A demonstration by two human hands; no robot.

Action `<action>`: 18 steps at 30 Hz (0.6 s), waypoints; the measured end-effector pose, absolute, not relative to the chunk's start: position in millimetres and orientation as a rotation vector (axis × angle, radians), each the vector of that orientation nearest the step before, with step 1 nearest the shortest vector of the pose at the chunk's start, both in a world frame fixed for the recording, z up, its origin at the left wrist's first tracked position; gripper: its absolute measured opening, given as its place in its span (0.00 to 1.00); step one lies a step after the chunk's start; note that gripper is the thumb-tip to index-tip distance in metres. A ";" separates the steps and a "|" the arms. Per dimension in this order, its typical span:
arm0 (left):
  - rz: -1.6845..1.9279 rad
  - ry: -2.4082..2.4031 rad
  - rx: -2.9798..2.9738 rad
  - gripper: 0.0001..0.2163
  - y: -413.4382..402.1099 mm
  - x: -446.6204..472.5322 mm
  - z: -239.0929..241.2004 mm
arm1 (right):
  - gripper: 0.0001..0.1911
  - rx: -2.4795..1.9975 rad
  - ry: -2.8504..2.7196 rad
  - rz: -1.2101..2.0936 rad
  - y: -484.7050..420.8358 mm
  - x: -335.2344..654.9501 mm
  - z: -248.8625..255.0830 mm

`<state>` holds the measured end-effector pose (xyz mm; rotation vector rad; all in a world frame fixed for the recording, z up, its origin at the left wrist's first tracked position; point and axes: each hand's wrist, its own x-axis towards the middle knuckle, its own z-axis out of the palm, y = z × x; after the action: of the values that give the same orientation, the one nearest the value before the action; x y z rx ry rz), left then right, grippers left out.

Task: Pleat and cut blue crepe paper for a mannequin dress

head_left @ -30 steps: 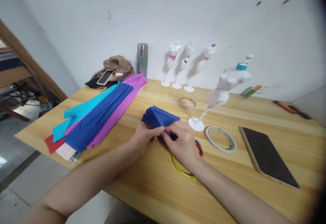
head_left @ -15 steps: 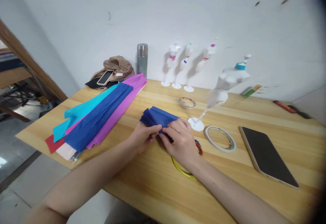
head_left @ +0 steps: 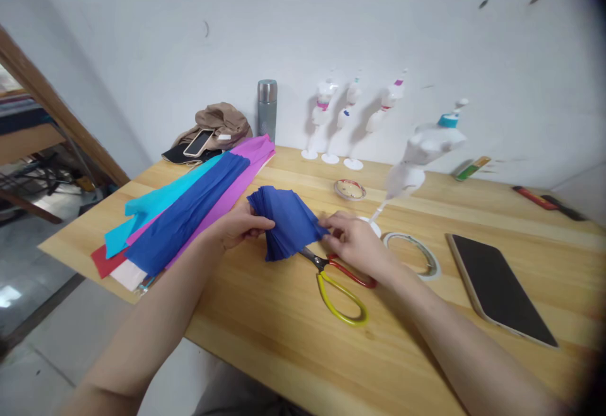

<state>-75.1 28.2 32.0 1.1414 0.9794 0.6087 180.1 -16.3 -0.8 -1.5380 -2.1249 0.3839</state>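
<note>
A pleated piece of dark blue crepe paper (head_left: 285, 221) is held fanned out just above the wooden table (head_left: 293, 334). My left hand (head_left: 240, 225) pinches its left edge, fingers closed on the folds. My right hand (head_left: 356, 244) grips its right edge with the fingertips. Scissors (head_left: 337, 277) with one red and one yellow handle lie on the table just below the paper, their blades partly hidden under it.
Long strips of cyan, blue, purple and red crepe paper (head_left: 184, 211) lie at the left. A tape ring (head_left: 414, 253), a small tape roll (head_left: 349, 189), a tablet (head_left: 497, 290), white doll stands (head_left: 416, 157), a flask (head_left: 267, 110) and a bag with a phone (head_left: 213, 129) surround the hands.
Both hands have moved apart and lifted the blue paper, spreading it from a tight folded bundle into a fan. The scissors, covered by my right hand before, now show.
</note>
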 end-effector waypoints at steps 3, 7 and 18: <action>0.630 0.985 1.176 0.15 28.7 -77.8 34.0 | 0.12 -1.464 -2.292 0.398 -19.0 177.1 1.2; 0.618 0.989 1.178 0.16 28.5 -78.3 33.0 | 0.12 -1.546 -2.361 0.269 -17.8 178.0 -0.1; 0.602 1.073 1.256 0.14 34.5 -81.6 28.1 | 0.10 -1.800 -2.357 0.043 -20.8 175.5 4.3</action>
<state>-81.6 34.5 28.1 1.2560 1.0727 0.6017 175.5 -20.8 4.3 -1.8000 -2.3572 0.0433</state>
